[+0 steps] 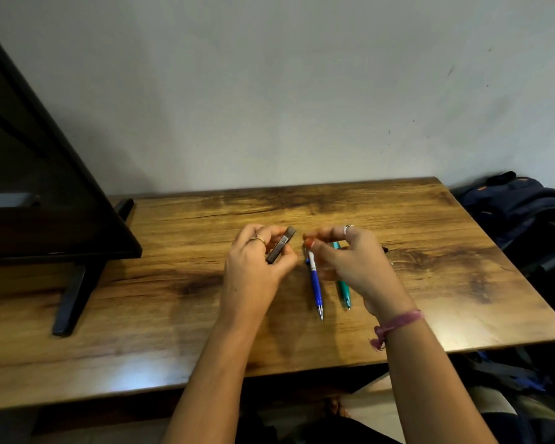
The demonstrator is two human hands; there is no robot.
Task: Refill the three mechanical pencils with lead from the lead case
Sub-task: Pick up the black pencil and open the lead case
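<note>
1. Left hand [253, 264] grips the lead case [281, 245], its far end tilted toward the right hand [350, 254], likely to offer lead.
2. Right fingertips [310, 240] pinch together just beside it; any lead is too fine to see.
3. Blue pencil [315, 283] and green pencil [343, 290] lie on the worktop [173, 315] below, within reach.

A wooden table [430, 219] stands against a plain pale wall [269, 91].

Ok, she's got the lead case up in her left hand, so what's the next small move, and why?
Probably draw one lead out of the lead case with the right hand. The left hand grips the case tilted toward the right fingers, which are pinched close to its upper end. The blue pencil and green pencil lie untouched on the table.
</note>
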